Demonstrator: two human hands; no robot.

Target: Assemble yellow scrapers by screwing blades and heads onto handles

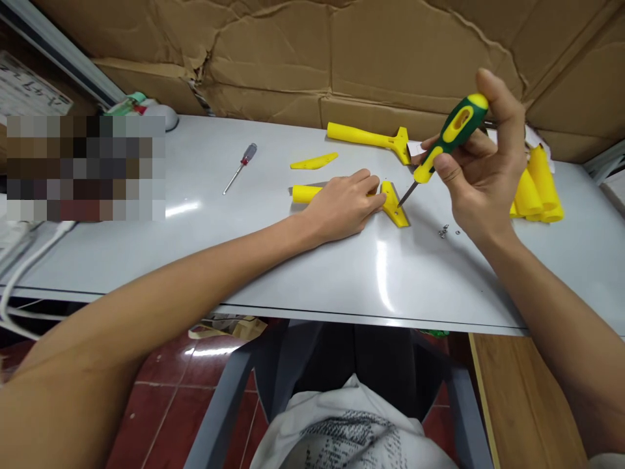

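One yellow scraper (392,203) lies beneath the left grip (343,204)

Left hand (346,205) partly hides the yellow tool (393,203); screws (443,231) too small to count

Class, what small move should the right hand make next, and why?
Probably a small turn of the green screwdriver: the right hand grips it with its tip at the yellow tool's flared head, and the left hand covers the handle.

Behind the glossy white table (439,286) I see creased brown cardboard (263,52); light (383,273) streaks its top, and red tiles (159,368) lie under a grey chair (219,404).
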